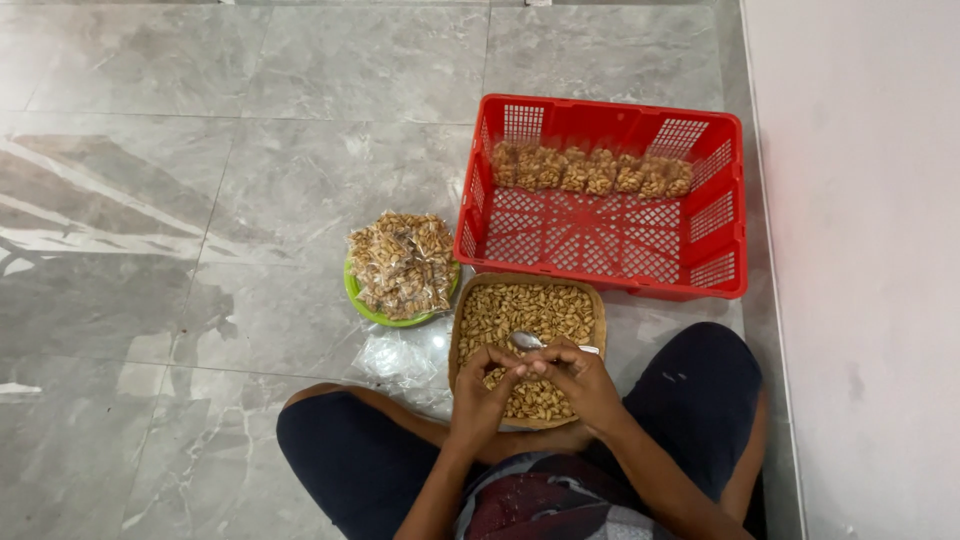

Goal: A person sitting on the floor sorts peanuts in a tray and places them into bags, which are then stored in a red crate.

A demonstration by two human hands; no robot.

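A small metal spoon point(530, 341) is pinched in the right hand point(580, 378), its bowl lying over the shallow woven tray point(598, 305) filled with pale roasted nuts. The left hand point(482, 385) meets the right above the tray, fingertips pinched together on something too small to tell. Just left of the tray, a round green plate point(352, 288) carries a heap of small clear nut packets point(402, 262). Beyond stands a red plastic crate point(610, 240) with a row of packets point(590, 170) at its far wall, all on the grey marble floor point(200, 200)
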